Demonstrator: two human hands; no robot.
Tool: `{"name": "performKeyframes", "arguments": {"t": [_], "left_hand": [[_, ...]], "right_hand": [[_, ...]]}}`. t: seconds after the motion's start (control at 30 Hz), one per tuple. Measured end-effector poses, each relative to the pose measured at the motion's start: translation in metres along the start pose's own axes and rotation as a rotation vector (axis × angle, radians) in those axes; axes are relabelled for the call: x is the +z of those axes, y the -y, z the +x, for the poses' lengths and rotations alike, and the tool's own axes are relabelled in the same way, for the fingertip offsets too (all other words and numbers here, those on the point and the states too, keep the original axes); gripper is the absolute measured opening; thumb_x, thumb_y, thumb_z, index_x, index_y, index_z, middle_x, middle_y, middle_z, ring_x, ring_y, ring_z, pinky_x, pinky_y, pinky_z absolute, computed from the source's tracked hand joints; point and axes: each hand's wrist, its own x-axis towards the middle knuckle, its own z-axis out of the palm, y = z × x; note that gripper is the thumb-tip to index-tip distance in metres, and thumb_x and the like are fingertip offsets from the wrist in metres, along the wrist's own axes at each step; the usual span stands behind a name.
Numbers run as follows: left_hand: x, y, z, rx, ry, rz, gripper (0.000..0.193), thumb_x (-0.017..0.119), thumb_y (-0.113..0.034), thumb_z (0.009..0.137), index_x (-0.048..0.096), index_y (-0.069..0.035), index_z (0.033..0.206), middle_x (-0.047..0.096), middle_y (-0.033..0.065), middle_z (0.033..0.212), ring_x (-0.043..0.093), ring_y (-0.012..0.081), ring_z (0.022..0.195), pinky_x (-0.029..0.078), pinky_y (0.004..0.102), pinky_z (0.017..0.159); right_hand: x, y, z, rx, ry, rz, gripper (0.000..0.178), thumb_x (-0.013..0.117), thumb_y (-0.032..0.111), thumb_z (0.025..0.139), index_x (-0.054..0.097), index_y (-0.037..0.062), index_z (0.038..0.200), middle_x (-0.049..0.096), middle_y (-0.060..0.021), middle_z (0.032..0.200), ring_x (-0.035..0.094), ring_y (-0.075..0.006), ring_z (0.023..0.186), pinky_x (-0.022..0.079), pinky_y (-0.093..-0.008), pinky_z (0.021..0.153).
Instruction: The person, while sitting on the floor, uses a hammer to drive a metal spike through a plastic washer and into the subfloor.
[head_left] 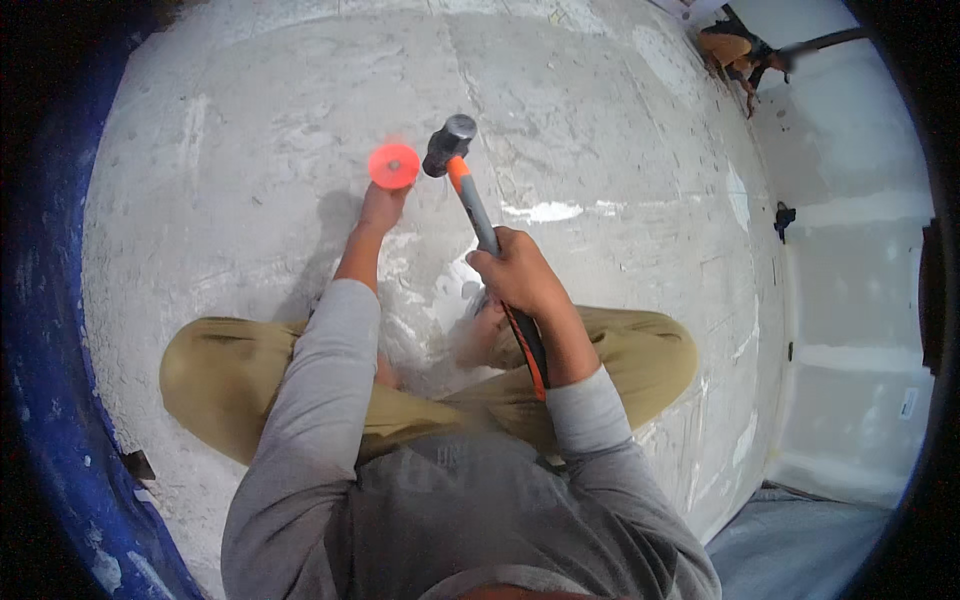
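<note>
My left hand (381, 208) is stretched forward and closed below the bright orange round guard of a chisel (394, 166). The chisel's grey metal striking end shows in the middle of the guard; its shaft and tip are hidden beneath. Closed around the middle of a handle, my right hand (522, 272) holds a short-handled sledgehammer (450, 144). Its steel head is raised just right of the guard and apart from it. The grey, orange and black handle runs back past my right wrist.
Below the tools is a rough, pale concrete floor (270, 130) with white patches. My legs in tan trousers (640, 350) are folded beneath my arms. Blue sheeting (60, 300) lines the left side. Patched wall panels (850, 270) stand at right, with grey sheeting (800, 545) below.
</note>
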Motion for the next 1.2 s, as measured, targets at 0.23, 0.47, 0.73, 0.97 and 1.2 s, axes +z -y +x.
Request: {"name": "performKeyframes", "arguments": {"t": [0.23,0.47,0.73,0.97,1.2], "left_hand": [[-0.008,-0.016,0.016,0.021,-0.07,-0.065,0.029,0.064,-0.022,0.088,0.062,-0.004,0.112,0.066,0.0153,0.108,0.062,0.0294,0.101,0.048,0.0363,0.085],[0.005,-0.022,0.015,0.016,0.007,-0.082,0.032,0.064,-0.022,0.089,0.06,-0.004,0.115,0.066,0.0137,0.11,0.062,0.0278,0.105,0.048,0.0368,0.087],[-0.005,-0.005,0.023,0.163,0.013,0.215,0.036,0.063,-0.021,0.089,0.057,-0.006,0.12,0.065,0.0121,0.112,0.061,0.0265,0.108,0.046,0.0369,0.091],[-0.008,-0.023,0.022,0.027,0.017,-0.133,0.031,0.064,-0.021,0.088,0.061,-0.004,0.113,0.066,0.0135,0.109,0.062,0.0231,0.104,0.047,0.0352,0.088],[0.002,-0.027,0.021,0.118,0.026,-0.177,0.031,0.063,-0.017,0.089,0.059,-0.003,0.116,0.065,0.0142,0.111,0.061,0.0263,0.106,0.046,0.0369,0.09]], "right_hand": [[-0.063,0.105,-0.025,-0.324,-0.197,0.32,0.022,0.063,0.016,0.086,0.053,-0.0029,0.081,0.052,-0.0042,0.055,0.051,-0.0104,0.044,0.042,-0.0284,0.039],[-0.005,0.02,0.044,-0.557,-0.362,-0.088,0.015,0.06,0.014,0.085,0.055,0.0004,0.084,0.057,-0.0094,0.064,0.061,-0.0176,0.061,0.049,-0.0354,0.055],[-0.009,0.012,0.017,0.029,0.084,-0.05,0.027,0.062,0.019,0.083,0.056,-0.0061,0.088,0.058,-0.0151,0.064,0.061,-0.0247,0.05,0.05,-0.0388,0.049],[-0.037,0.05,-0.001,-0.28,-0.138,0.174,0.02,0.062,0.016,0.085,0.054,-0.0029,0.085,0.053,-0.0031,0.06,0.05,-0.0127,0.041,0.041,-0.0302,0.038],[0.0,0.011,0.049,-0.224,-0.096,-0.071,0.023,0.06,0.014,0.083,0.052,-0.0059,0.088,0.056,-0.0143,0.061,0.059,-0.025,0.049,0.047,-0.0389,0.046]]}}
